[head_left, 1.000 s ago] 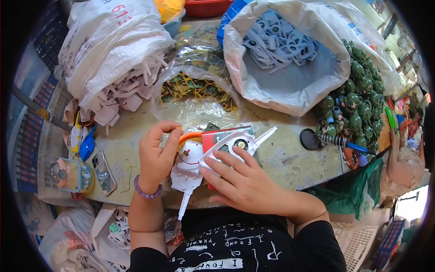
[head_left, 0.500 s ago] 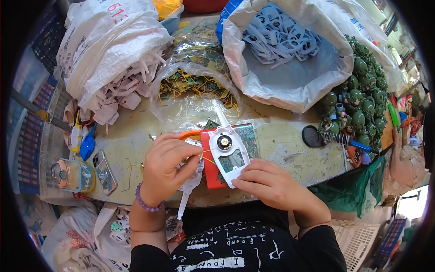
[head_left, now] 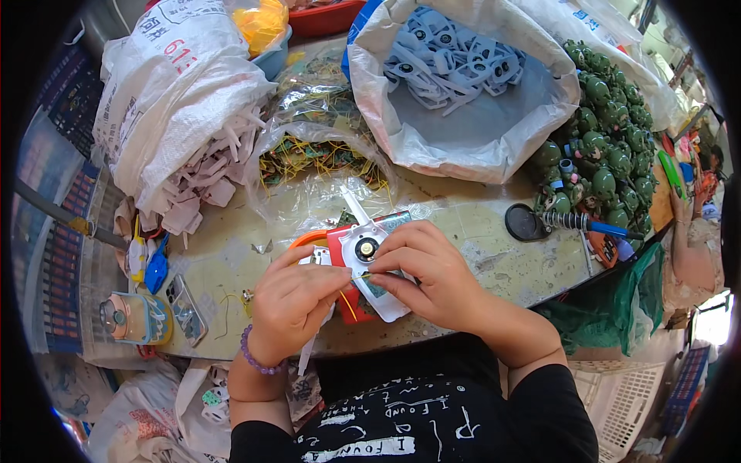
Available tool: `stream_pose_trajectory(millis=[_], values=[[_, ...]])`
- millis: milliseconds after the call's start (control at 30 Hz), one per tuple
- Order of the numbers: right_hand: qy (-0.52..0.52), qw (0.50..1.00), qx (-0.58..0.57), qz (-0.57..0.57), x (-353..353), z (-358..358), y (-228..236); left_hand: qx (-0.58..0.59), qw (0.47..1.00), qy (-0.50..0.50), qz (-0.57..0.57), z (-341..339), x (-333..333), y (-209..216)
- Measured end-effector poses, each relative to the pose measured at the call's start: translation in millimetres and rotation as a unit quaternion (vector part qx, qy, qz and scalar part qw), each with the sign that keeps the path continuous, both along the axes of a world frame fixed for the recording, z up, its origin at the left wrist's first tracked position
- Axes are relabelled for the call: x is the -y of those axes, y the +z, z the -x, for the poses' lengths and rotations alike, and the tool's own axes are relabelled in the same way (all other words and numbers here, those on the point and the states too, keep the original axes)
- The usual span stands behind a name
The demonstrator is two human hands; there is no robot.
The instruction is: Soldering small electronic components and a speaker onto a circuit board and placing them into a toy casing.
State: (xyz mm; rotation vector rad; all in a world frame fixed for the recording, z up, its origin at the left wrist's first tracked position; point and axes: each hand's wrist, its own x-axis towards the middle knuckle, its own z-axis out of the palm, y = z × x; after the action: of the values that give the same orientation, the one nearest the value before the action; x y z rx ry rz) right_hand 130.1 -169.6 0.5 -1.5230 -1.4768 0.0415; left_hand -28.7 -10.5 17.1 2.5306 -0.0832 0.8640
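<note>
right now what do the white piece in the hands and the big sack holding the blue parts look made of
White piece: looks like rigid moulded plastic, smooth with a slight sheen and crisp edges, with a round dark-and-metal part set in it. Big sack: seems woven plastic fabric, matte white, creased, its rim rolled down around the blue parts.

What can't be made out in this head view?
- Underside of the white toy part: covered by the left hand and right hand.
- Where the thin yellow wire ends: too small, hidden by fingers.
- Contents of the red tub: cut off by the top edge.
</note>
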Motion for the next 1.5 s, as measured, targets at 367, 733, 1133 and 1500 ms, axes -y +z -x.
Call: stream_pose_trajectory(millis=[367,733,1133,1500], values=[[-0.021,0.999,0.031,-0.035,-9.3,5.2,0.5,0.017,1.0,-0.002,-0.007,-6.5,1.9,-4.2],[-0.092,0.991,0.046,-0.08,16.8,-8.9,3.6,0.015,1.0,0.001,-0.019,-8.9,-2.2,-6.9],[-0.491,0.797,-0.257,-0.24,183.5,-96.5,-45.1,-0.05,0.998,0.036,0.023,-6.6,-5.9,-9.0],[-0.638,0.716,-0.181,-0.217,183.9,-98.6,12.6,-0.042,0.997,0.063,0.006,-7.3,-5.9,-14.2]])
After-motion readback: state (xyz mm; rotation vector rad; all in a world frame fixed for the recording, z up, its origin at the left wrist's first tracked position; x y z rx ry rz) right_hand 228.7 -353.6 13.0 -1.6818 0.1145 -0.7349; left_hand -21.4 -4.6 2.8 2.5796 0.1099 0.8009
